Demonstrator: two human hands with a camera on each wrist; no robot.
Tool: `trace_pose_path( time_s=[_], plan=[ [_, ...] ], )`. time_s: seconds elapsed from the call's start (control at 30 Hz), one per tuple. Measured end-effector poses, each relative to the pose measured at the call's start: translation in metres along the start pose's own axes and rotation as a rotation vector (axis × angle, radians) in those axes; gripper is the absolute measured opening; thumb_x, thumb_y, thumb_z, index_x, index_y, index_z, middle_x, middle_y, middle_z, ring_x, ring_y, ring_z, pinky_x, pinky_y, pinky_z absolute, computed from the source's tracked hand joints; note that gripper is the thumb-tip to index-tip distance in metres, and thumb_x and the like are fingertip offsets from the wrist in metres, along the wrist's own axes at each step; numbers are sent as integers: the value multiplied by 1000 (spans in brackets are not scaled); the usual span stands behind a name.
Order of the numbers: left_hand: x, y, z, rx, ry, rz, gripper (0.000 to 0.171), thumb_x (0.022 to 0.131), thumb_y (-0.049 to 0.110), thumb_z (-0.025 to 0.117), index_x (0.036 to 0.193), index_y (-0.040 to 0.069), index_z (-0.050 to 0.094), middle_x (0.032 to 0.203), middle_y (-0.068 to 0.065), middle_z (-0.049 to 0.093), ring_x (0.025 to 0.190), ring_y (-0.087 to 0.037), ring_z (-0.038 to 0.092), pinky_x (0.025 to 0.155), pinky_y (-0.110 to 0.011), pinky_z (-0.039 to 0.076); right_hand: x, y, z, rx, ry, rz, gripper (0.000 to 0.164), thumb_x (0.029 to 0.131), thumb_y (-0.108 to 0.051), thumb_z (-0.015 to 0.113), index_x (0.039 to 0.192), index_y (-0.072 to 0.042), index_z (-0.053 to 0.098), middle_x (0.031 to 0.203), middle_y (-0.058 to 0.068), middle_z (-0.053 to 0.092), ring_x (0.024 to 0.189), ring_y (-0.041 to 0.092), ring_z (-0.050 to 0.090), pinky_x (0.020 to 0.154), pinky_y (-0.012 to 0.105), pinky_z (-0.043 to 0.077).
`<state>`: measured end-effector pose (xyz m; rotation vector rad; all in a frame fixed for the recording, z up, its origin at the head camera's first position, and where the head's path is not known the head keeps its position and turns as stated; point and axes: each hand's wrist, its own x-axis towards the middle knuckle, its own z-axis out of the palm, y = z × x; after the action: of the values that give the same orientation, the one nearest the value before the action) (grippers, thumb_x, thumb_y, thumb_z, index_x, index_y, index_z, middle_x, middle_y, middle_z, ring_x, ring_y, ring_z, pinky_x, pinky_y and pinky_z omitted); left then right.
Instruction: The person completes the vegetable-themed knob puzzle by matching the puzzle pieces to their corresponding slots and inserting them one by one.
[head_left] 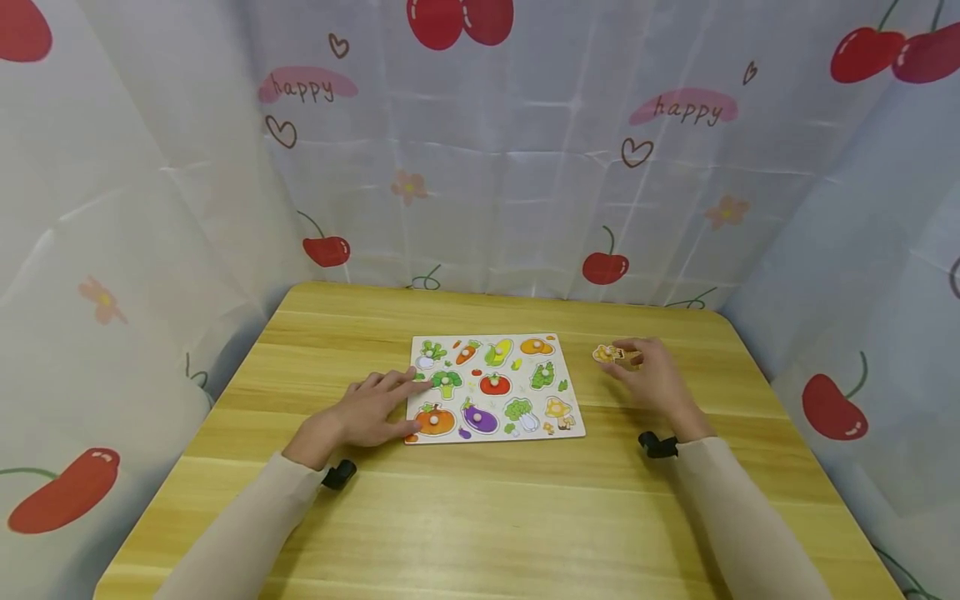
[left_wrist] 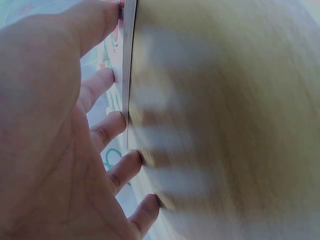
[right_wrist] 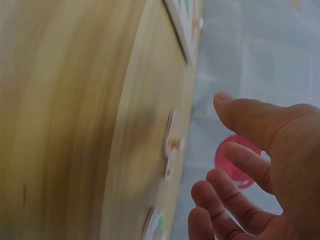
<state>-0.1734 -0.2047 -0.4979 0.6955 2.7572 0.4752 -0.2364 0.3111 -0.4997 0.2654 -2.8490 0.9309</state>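
Observation:
A flat puzzle board [head_left: 457, 383] with vegetable pictures, several bearing small knobs, lies on the wooden table. My left hand [head_left: 375, 408] rests at its left side, fingers spread; the thumb and index finger touch the board, while other fingertips reach the table in the left wrist view. To the right of the board, my right hand [head_left: 654, 379] hovers over a yellow mushroom-shaped puzzle piece [head_left: 604, 353]. In the right wrist view, a knobbed piece [right_wrist: 170, 142] lies on the table, apart from the parted thumb and fingers. The hand partly covers this area in the head view.
Another piece with some green on it [right_wrist: 154, 225] shows at the bottom of the right wrist view. A white curtain [head_left: 487, 183] printed with cherries hangs behind the table [head_left: 480, 517] and along both sides. Each wrist carries a small black camera mount.

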Motion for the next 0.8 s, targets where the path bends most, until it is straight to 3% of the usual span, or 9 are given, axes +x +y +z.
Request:
trace_pose_path(
  time_s=[0.4,0.63,0.8],
  plan=[
    [1,-1,0,-2,3,-9,75,116,54,69,182,29,43,193,-13,33,164,-51,43,127,-83,37,4,45,-19,-74,17,35,65,102,-32,95,149,7,74,143,38,72,99,38,75,82,38,57],
    [1,-1,1,-2,-4,-9,75,116,54,69,182,29,43,193,-13,33,164,-52,43,127,-83,38,1,59,-25,-58,-13,89,61,104,-30,91,147,10,73,129,35,79,99,37,76,79,36,57],
    [1,-1,1,-1,0,-6,75,116,53,69,182,29,43,193,-14,34,164,-52,43,126,-82,38,0,65,-26,-65,-8,102,46,108,-29,87,135,8,80,121,32,82,100,40,77,80,40,58]
  ],
)
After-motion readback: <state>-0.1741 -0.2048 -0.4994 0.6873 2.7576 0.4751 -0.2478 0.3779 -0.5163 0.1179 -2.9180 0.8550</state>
